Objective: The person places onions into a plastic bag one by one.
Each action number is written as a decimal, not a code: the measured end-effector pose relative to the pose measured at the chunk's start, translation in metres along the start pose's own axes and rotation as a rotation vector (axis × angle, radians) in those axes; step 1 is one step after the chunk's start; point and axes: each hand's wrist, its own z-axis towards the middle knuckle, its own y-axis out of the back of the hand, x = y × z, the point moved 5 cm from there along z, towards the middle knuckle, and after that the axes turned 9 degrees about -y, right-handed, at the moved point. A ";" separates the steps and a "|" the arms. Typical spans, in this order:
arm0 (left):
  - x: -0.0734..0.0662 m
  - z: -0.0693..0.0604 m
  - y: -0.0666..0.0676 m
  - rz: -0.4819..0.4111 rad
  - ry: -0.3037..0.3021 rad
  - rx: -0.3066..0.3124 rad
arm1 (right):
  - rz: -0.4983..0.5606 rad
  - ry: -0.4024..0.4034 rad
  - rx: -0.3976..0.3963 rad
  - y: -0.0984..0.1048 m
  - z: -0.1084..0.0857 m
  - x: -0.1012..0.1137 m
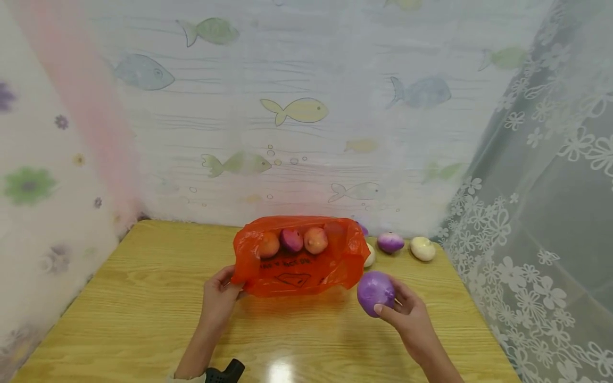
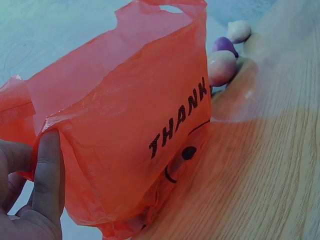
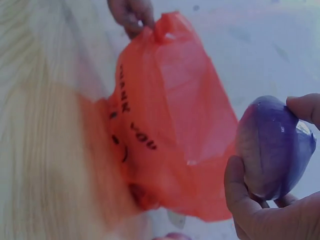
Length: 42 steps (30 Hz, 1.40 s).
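Note:
My left hand [image 1: 220, 298] pinches the left edge of a red plastic bag [image 1: 297, 284], with the thumb and fingers at its rim in the left wrist view. The bag stands on the table with its mouth wide. Through the mouth show an orange fruit [image 1: 268, 245], a dark pink one [image 1: 291, 240] and a peach-coloured one [image 1: 315, 241]. To the right of the bag, my right hand [image 1: 407, 308] holds a shiny purple onion [image 1: 375, 293] between thumb and fingers, above the table. In the right wrist view the onion [image 3: 270, 147] appears larger, with a paler side.
Behind the bag's right side lie a purple-and-white bulb [image 1: 390, 242] and a white bulb [image 1: 423, 249]. Another white one [image 1: 369, 256] is partly hidden by the bag. The wooden table [image 1: 143, 308] meets a fish-print curtain [image 1: 297, 154] at the back.

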 end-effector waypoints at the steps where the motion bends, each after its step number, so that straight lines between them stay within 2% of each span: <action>1: 0.000 0.000 0.000 -0.003 -0.005 -0.001 | 0.002 -0.004 0.021 -0.003 -0.002 0.003; 9: 0.001 0.000 0.000 -0.009 -0.017 0.003 | -0.070 -0.024 0.138 -0.024 0.000 0.021; 12: 0.002 0.000 0.000 -0.009 -0.008 0.005 | -0.102 -0.038 0.180 -0.033 0.008 0.024; 19: -0.001 -0.001 0.000 -0.014 -0.010 0.011 | -0.175 -0.054 0.369 -0.066 0.036 0.032; 23: -0.002 -0.001 0.000 -0.025 -0.011 0.011 | -0.246 -0.035 0.427 -0.089 0.050 0.039; 28: -0.002 -0.001 -0.001 -0.021 -0.008 0.015 | -0.350 -0.020 0.408 -0.114 0.066 0.046; 36: 0.001 -0.001 -0.002 -0.001 -0.010 0.024 | -0.551 0.010 0.325 -0.141 0.094 0.049; 42: 0.000 -0.001 -0.003 -0.007 -0.023 0.026 | -0.583 0.030 0.383 -0.160 0.120 0.043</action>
